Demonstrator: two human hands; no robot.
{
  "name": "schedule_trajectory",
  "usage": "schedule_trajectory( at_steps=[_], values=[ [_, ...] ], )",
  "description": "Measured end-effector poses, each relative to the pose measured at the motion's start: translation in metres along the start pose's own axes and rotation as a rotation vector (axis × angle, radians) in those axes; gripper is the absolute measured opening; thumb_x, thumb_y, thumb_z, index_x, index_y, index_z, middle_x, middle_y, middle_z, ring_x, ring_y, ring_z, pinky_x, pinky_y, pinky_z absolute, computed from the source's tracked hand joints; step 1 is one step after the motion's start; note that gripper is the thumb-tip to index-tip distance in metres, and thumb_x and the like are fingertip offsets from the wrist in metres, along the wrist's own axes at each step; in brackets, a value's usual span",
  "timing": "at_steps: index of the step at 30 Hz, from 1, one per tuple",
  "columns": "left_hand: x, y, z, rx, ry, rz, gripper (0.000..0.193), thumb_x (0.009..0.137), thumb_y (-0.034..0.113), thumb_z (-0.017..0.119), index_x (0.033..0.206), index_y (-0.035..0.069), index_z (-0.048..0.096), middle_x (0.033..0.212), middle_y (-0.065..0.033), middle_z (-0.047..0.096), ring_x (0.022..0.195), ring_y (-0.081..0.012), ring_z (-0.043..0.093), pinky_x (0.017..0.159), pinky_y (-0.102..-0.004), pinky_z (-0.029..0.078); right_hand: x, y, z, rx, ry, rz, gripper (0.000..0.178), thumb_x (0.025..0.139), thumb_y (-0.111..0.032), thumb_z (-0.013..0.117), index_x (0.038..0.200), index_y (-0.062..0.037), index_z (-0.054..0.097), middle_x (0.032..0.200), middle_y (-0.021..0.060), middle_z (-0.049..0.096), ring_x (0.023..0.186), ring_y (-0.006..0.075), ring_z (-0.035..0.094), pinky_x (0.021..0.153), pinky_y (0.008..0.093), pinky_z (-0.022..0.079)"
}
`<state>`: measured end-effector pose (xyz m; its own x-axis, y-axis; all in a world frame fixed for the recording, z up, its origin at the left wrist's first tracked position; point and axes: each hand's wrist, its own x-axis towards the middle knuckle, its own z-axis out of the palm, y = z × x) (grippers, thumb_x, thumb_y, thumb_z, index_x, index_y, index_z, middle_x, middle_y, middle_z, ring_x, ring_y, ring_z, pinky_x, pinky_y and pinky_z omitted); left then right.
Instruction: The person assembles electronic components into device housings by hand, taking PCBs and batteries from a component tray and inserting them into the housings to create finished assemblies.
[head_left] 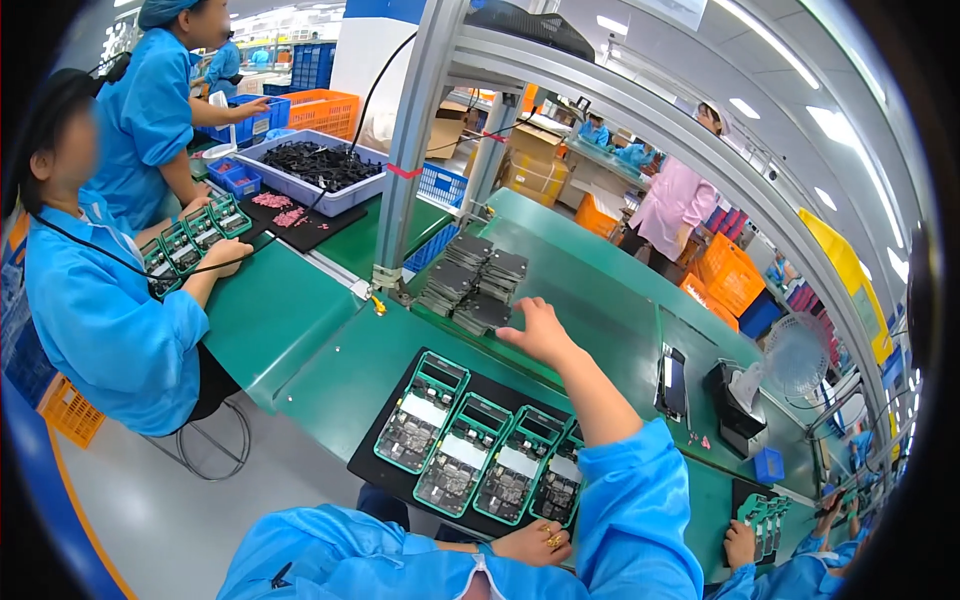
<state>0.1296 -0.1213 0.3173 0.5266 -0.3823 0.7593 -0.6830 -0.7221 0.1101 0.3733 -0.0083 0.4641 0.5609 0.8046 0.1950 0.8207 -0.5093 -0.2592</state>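
My right hand [540,332] reaches out over the bench, thumb and fingers apart, beside stacks of dark flat plates [484,309]. It holds nothing that I can see. Low in front of my body is my left hand [537,543], rings on its curled fingers; the fingertips and anything in them are hidden. Just above it, several green-framed phone housings [462,455] with bare circuit boards and white patches lie in a row on a black mat [395,478]. My right forearm and sleeve cover part of the rightmost housing.
A metal post [408,150] rises beyond the mat. At left, a co-worker [110,300] holds similar green frames. A grey bin [320,160] contains black parts. To the right are a phone-like device [672,380], a black holder [735,405], a blue box [768,466] and a fan [797,352].
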Motion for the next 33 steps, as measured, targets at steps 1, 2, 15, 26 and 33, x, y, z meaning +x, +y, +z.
schedule_trajectory(
  at_steps=[1, 2, 15, 26, 33],
  values=[
    [-0.002, -0.005, 0.003, -0.041, 0.022, 0.044, 0.015, 0.075, 0.021, 0.05, 0.082, 0.008, 0.053, 0.083, -0.006, 0.047, 0.078, -0.0197, 0.047, 0.067, -0.0304, 0.038, 0.011, 0.003, 0.003, 0.042, -0.016, 0.001, 0.06, 0.07, -0.036, 0.071, 0.114, -0.0006, 0.051, 0.116, 0.0201, 0.048, 0.109, 0.0347, 0.045, 0.094, 0.0402, 0.039],
    [-0.002, -0.009, 0.002, -0.082, 0.044, 0.087, 0.014, 0.076, 0.021, 0.049, 0.083, 0.009, 0.053, 0.085, -0.006, 0.048, 0.079, -0.0198, 0.047, 0.068, -0.0306, 0.039, 0.02, 0.006, 0.009, 0.084, -0.033, 0.001, 0.065, 0.068, -0.038, 0.072, 0.115, 0.0005, 0.05, 0.118, 0.0205, 0.048, 0.109, 0.0345, 0.045, 0.094, 0.0404, 0.039],
    [-0.022, -0.031, 0.011, -0.432, -0.026, 0.013, 0.024, 0.079, 0.015, 0.05, 0.096, -0.001, 0.056, 0.087, -0.0102, 0.053, 0.089, -0.024, 0.051, 0.08, -0.0338, 0.04, 0.06, -0.009, 0.043, -0.088, -0.057, 0.024, 0.069, 0.067, -0.038, 0.072, 0.12, -0.0005, 0.047, 0.117, 0.0202, 0.047, 0.107, 0.0352, 0.045, 0.093, 0.0405, 0.04],
    [-0.025, -0.034, 0.011, -0.65, -0.642, -0.168, 0.035, 0.088, 0.016, 0.04, 0.119, 0.002, 0.048, 0.115, -0.0186, 0.049, 0.108, -0.0351, 0.044, 0.095, -0.0423, 0.034, 0.063, -0.02, 0.057, -0.158, -0.048, 0.025, 0.076, 0.063, -0.039, 0.074, 0.121, 0.0014, 0.046, 0.118, 0.021, 0.045, 0.108, 0.0363, 0.044, 0.093, 0.0409, 0.04],
    [-0.033, -0.032, 0.026, -0.374, 0.098, 0.023, 0.017, 0.078, 0.016, 0.051, 0.088, 0.003, 0.055, 0.086, -0.0087, 0.054, 0.086, -0.0225, 0.052, 0.078, -0.033, 0.04, 0.067, -0.03, 0.046, -0.225, -0.181, 0.031, 0.069, 0.065, -0.039, 0.072, 0.114, 0.0034, 0.049, 0.122, 0.0207, 0.042, 0.111, 0.036, 0.042, 0.095, 0.0402, 0.04]
  ],
)
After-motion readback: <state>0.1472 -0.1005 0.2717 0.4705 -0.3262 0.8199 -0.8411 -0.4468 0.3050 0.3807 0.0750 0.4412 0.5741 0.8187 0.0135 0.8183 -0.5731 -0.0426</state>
